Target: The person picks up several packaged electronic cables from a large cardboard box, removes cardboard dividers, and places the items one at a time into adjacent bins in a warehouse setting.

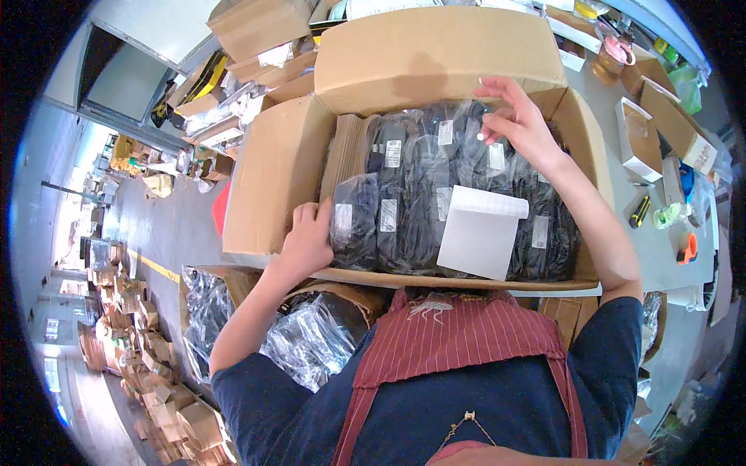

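Note:
A large open cardboard box (272,180) stands before me, filled with rows of black packs in clear plastic bags, several with white labels. My left hand (306,239) is at its near left corner, fingers bent against the left side of a bagged black pack (356,225); part of the grip is hidden. Over the right half of the contents, my right hand (517,128) is raised with fingers apart, holding nothing. A pad of white labels (480,237), its top part curled over, lies on the bagged packs. Folded cardboard sheets (348,155) stand upright inside the box's left side.
Right on the table are a white open box (639,138), a yellow-black cutter (640,210), an orange tape dispenser (687,248) and a pink-lidded jug (612,59). Plastic-wrapped goods (311,342) sit below the table's near edge. Cardboard piles (155,349) line the floor at left.

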`<control>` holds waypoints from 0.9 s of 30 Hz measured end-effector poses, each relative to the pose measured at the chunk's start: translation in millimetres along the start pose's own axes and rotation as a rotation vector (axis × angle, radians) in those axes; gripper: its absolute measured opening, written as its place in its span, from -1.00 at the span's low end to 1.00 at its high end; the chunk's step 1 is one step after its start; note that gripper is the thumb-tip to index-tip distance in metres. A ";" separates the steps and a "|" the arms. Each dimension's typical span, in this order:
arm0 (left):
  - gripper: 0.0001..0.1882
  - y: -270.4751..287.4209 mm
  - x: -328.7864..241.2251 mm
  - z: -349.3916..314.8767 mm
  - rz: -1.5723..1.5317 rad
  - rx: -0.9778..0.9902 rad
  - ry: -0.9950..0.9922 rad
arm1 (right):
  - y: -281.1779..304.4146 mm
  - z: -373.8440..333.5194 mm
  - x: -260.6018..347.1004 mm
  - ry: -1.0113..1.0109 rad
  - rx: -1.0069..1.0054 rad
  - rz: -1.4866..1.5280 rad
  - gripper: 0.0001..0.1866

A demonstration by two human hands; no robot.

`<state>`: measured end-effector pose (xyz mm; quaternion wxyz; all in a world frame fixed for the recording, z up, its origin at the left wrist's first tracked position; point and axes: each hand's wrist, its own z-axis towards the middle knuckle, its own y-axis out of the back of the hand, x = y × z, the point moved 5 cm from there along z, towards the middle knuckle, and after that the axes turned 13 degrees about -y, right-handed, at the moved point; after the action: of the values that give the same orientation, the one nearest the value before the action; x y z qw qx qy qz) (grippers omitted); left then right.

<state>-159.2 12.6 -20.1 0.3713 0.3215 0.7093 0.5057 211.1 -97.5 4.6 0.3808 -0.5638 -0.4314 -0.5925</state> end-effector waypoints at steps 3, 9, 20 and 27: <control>-0.13 -18.6 15.7 2.3 -0.047 -0.057 -0.188 | -7.8 -3.0 5.1 0.025 0.033 0.023 -0.45; -0.33 -3.6 26.6 29.9 -1.049 -0.056 0.073 | -4.6 -4.2 4.5 0.032 0.006 0.033 -0.45; -0.23 -19.7 32.7 110.8 -0.748 -0.088 0.243 | 0.0 2.4 -9.6 -0.009 0.015 -0.011 -0.49; 0.06 -37.7 1.1 116.5 -0.322 0.007 0.169 | -2.5 -1.4 0.5 -0.009 -0.023 -0.059 -0.46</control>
<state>-63.6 58.7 -81.2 0.3855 0.1614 0.7821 0.4622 208.3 -98.0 4.9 0.3548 -0.5578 -0.4424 -0.6059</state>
